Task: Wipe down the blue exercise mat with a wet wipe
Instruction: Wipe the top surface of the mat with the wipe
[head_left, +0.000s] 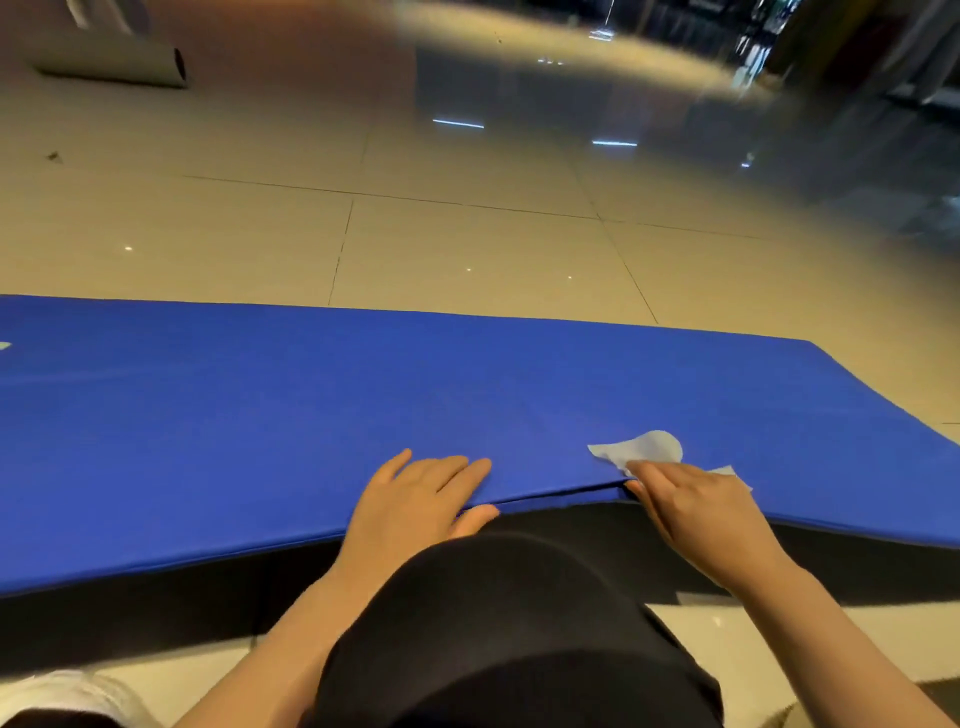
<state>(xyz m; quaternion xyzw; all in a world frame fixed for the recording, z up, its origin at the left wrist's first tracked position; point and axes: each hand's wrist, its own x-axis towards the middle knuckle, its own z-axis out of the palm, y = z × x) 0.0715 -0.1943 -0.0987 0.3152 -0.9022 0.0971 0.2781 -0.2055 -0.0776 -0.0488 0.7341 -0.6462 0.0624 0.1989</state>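
One head-worn wide-angle cam, looking fwd and down from just above the person's knee (509, 623). Close on the near edge of the blue mat (260, 415); tiled floor (467, 234) stretches beyond, top of frame blurred. No 2nd view, so no overlap.

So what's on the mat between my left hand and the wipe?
Nothing: in the head view only bare blue mat lies between the left hand and the wipe.

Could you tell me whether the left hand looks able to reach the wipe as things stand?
Probably yes: the left hand lies flat on the mat beside the wipe, with only bare mat between, though the right hand already presses on it.
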